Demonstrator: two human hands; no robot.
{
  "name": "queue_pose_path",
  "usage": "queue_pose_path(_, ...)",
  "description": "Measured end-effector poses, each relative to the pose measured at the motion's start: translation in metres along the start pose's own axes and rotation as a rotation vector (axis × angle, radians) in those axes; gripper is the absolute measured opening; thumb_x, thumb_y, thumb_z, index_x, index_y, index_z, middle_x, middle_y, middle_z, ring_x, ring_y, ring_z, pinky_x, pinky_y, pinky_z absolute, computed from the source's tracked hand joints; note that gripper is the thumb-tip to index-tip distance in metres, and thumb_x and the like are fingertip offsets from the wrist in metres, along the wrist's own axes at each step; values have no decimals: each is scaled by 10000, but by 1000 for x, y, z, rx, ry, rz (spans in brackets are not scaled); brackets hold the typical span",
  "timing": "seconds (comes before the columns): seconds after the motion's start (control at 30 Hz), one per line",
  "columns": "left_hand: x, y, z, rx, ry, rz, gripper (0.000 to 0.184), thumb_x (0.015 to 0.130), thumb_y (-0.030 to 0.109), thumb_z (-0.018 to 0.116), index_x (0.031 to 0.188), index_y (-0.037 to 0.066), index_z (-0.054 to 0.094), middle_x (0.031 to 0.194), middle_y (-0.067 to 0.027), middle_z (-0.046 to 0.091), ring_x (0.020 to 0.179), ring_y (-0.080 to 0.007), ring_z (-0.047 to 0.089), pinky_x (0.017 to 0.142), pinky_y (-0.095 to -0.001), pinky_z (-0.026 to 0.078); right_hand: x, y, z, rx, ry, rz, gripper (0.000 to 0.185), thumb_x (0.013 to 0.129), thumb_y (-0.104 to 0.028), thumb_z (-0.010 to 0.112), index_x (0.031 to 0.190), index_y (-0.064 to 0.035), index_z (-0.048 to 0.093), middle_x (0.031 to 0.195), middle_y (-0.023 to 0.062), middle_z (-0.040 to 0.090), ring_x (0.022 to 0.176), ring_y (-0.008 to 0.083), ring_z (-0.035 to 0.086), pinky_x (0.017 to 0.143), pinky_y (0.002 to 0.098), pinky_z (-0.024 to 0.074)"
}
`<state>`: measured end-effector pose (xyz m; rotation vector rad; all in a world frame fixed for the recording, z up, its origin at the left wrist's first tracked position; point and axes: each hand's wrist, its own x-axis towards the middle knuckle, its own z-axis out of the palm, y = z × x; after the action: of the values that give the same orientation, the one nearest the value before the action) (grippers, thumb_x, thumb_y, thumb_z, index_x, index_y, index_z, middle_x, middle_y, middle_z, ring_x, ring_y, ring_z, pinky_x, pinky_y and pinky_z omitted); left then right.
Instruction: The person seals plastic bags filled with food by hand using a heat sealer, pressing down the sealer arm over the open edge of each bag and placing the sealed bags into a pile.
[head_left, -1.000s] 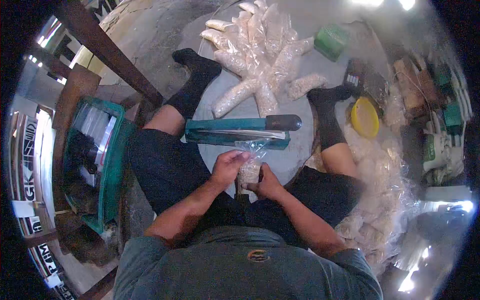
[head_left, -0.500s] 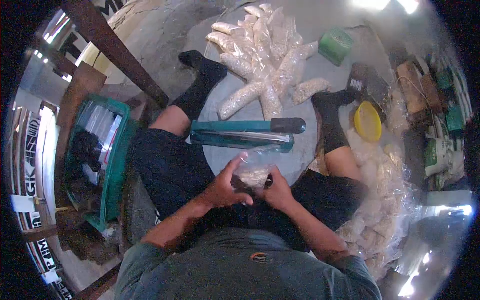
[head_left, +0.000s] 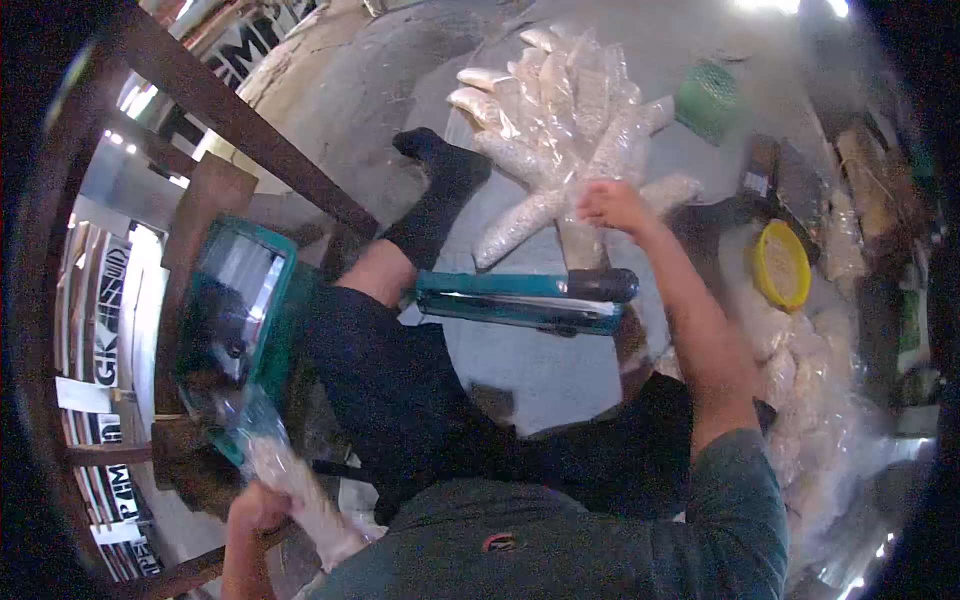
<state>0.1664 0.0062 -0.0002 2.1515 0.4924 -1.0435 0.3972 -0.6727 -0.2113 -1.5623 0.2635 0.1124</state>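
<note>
My left hand (head_left: 260, 508) is closed around the side of a clear plastic bag (head_left: 312, 505) filled with pale pieces, low at the left beside my body. The bag's loose upper end leans towards a green crate. My right hand (head_left: 612, 207) is stretched out above a pile of similar filled bags (head_left: 540, 150), its fingers apart and somewhat bent, holding nothing that I can see. Whether it touches the bags, I cannot tell. Between my legs lies a teal bag sealer (head_left: 490, 283) with a dark end on its right.
The green crate (head_left: 282, 300) stands to my left. On the right are a yellow bowl (head_left: 782, 265) and a heap of filled clear bags (head_left: 800, 380). A green basket (head_left: 708, 100) sits behind the pile. A wooden beam (head_left: 250, 115) slants across the upper left.
Both hands were together on a partly filled bag in my lap. Now the left has moved down left with a filled bag, and the right has reached forward over the pile.
</note>
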Motion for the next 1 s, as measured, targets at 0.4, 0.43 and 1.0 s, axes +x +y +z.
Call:
queue_pose_path(0.4,-12,42,41,461,-387,27,259,890,258,713,1047,55,678,935,-43,706,885,-156,668,811,-344,547,-36,-84,28,-626,404,-512,324,921,-342,624,887,-26,687,806,210,669,780,414,654,729,481,516)
queue_pose_path(0.43,-3,54,46,482,-420,82,253,908,272,700,1039,56,680,929,-41,707,882,-153,668,811,-343,545,-64,-109,28,-574,387,-575,292,926,-316,623,901,-30,676,827,207,670,770,410,651,727,477,518)
queue_pose_path(1.0,97,263,281,-487,-463,1094,312,916,89,731,1188,-31,634,1124,-85,682,1045,-132,637,917,-292,521,-305,-37,111,-295,716,-475,204,1004,-201,596,1037,-14,669,835,109,740,764,193,713,708,337,562)
